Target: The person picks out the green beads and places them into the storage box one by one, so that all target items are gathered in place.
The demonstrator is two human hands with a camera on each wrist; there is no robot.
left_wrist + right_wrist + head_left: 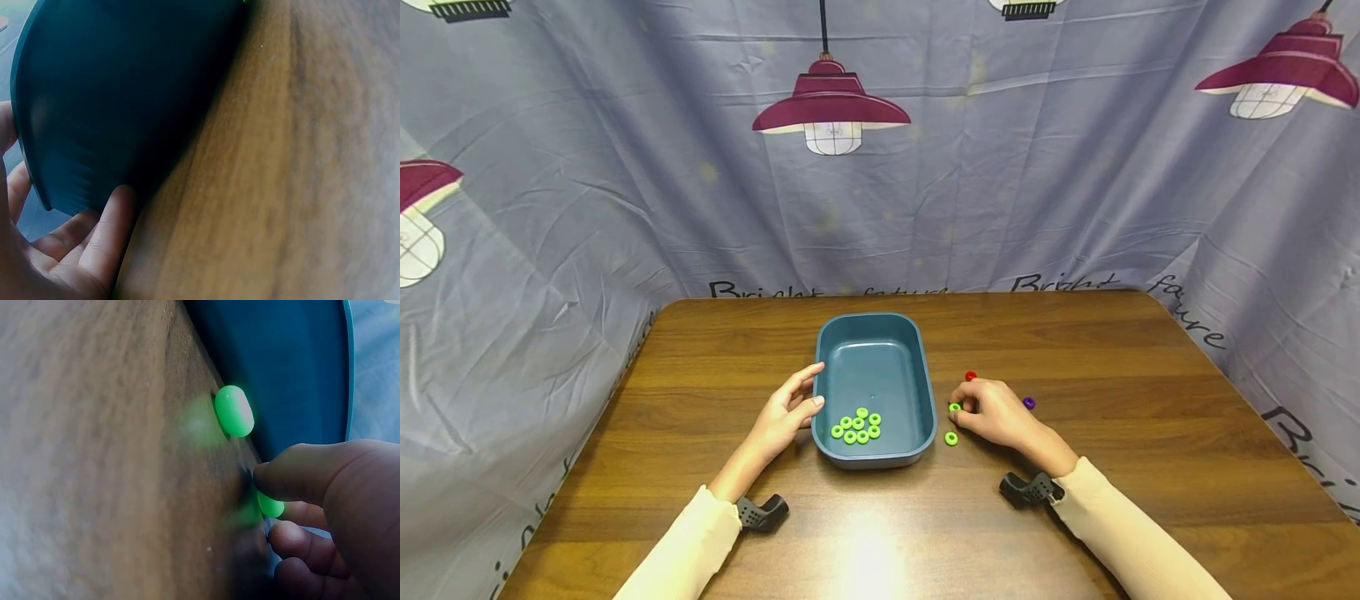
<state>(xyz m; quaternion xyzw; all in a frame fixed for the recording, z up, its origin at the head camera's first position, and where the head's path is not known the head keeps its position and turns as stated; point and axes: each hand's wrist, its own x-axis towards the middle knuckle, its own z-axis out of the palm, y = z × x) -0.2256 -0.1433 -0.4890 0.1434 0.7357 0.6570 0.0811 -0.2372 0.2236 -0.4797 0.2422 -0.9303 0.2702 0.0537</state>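
Observation:
A blue rectangular bin (pixel 872 367) stands on the table with several green ring-shaped beads (pixel 860 424) gathered at its near end. The left hand (pixel 784 414) holds the bin's left wall, its thumb and index fingertips over the rim and other fingers (pixel 112 231) against the outer side. Right of the bin, the right hand (pixel 996 410) pinches a green ring-shaped bead (pixel 270 505) between thumb and index finger, low at the tabletop. Another green bead (pixel 951 438) lies closer to the front, between bin and hand; it also shows in the right wrist view.
Just beyond the right hand lies a red bead (pixel 971 376), partly hidden by it. A purple bead (pixel 1029 402) sits to that hand's right. The brown wooden table (pixel 722 350) ends at a grey curtain (pixel 700 167) printed with lamps.

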